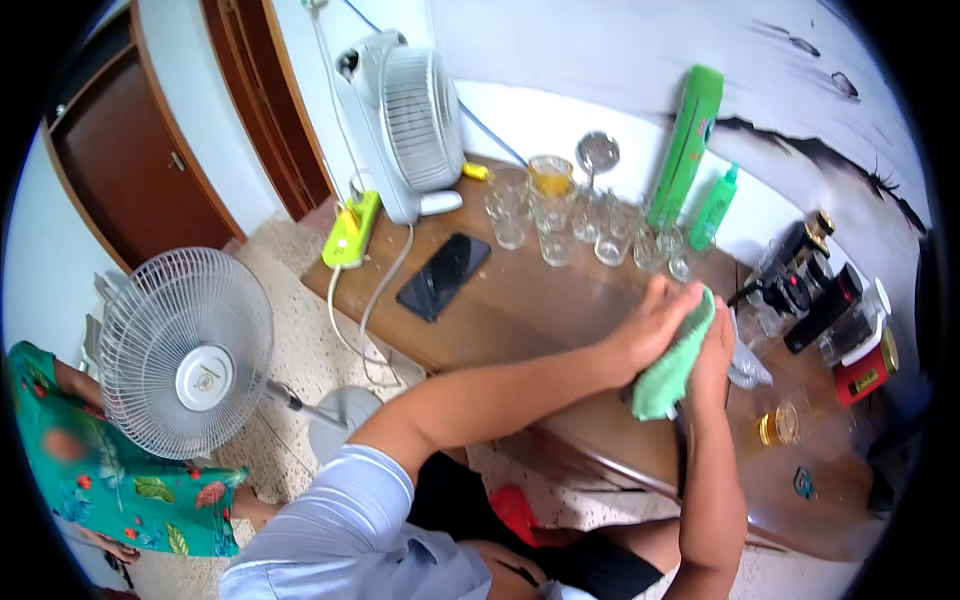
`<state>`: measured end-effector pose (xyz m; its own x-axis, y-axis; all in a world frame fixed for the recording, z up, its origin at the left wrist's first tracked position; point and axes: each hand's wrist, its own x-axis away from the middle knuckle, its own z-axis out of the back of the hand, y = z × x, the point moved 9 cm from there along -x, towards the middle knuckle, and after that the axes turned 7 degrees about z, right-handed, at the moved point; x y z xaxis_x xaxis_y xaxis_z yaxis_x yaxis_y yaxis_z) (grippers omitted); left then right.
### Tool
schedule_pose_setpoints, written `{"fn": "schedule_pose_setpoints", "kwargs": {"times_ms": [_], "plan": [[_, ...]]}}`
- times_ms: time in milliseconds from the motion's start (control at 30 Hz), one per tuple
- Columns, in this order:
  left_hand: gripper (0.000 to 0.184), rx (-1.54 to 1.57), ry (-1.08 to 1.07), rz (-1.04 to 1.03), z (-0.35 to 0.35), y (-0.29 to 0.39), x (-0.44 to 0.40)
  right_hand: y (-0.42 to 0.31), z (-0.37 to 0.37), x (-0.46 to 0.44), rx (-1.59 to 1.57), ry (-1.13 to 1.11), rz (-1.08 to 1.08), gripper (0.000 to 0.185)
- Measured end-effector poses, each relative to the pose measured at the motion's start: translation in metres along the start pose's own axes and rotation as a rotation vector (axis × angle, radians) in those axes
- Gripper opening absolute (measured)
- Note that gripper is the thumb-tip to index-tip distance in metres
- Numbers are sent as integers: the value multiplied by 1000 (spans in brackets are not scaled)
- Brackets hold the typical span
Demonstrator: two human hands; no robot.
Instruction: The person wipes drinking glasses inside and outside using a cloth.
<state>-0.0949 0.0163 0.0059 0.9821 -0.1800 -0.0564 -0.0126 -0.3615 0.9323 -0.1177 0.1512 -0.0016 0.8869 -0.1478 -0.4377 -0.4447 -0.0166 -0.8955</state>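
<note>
The green cloth (665,385) is bunched between the person's two hands, held above the near edge of the wooden table (545,310), its lower end hanging below the fingers. The left hand (655,320) presses on it from one side and the right hand (712,350) from the other, palms turned toward each other, so both grip it between them; whether anything is wrapped inside, the folds do not show. It looks light, soft and limp, with a slightly fuzzy surface that should give good friction against bare skin and is unlikely to be hurt by squeezing. Having little stiffness, it probably follows wherever it is pinched, so the thick, gathered middle seems the surest place to hold, while a grasp on the loose lower end alone would likely let the rest flop. Should a hard object be hidden within, a firm but moderate hold from both sides would suit it best. Just beyond the right hand lies a crumpled clear plastic bag (748,365), and farther to that side stands a glass of amber liquid (780,425). Past the fingertips is a cluster of clear glasses (612,235), apparently smooth and breakable, with a tall green box (685,150) and a green bottle (713,210) behind; a dark phone (443,275) lies well to the left.
</note>
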Motion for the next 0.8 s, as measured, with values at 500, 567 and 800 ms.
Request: {"fn": "schedule_pose_setpoints", "kwargs": {"times_ms": [500,567,800], "plan": [[54,-80,337,-163,50,25,-8,-69,-57,47,540,-227,475,34],[57,-104,324,-106,50,11,-11,-61,-51,43,560,-196,449,33],[65,65,-58,103,-10,-18,-2,-12,8,-11,-24,9,-4,36]]}}
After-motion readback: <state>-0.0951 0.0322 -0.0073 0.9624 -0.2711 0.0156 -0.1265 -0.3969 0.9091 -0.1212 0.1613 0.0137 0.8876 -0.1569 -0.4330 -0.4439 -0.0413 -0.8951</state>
